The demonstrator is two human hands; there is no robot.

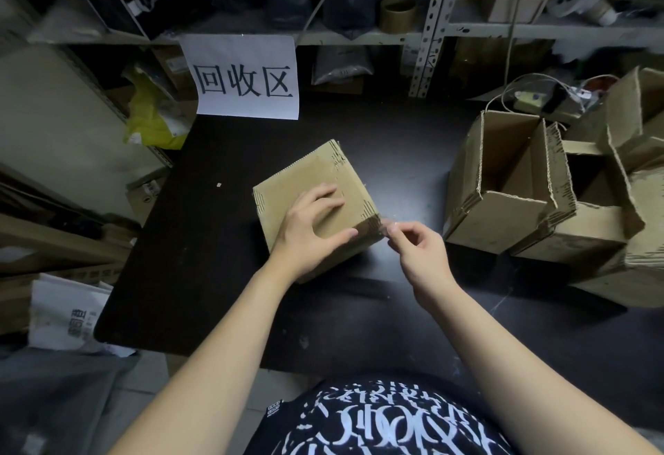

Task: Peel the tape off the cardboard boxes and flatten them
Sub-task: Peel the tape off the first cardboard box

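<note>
Presses the box (305, 181), closed and standing mid-table (215, 257), with the left hand (309, 230) spread on its top, thumb along the near edge, gripping nothing. Pinches clear tape (385, 223) between thumb and forefinger of the right hand (418, 251) at the box's near right corner, a short end lifted off the cardboard; judged early in the peel, flattening not yet begun. Leaves several open boxes (503, 217) upright at the table's right, none flat, so most of the job apparently ahead; cannot tell whether tape remains on those.
</note>
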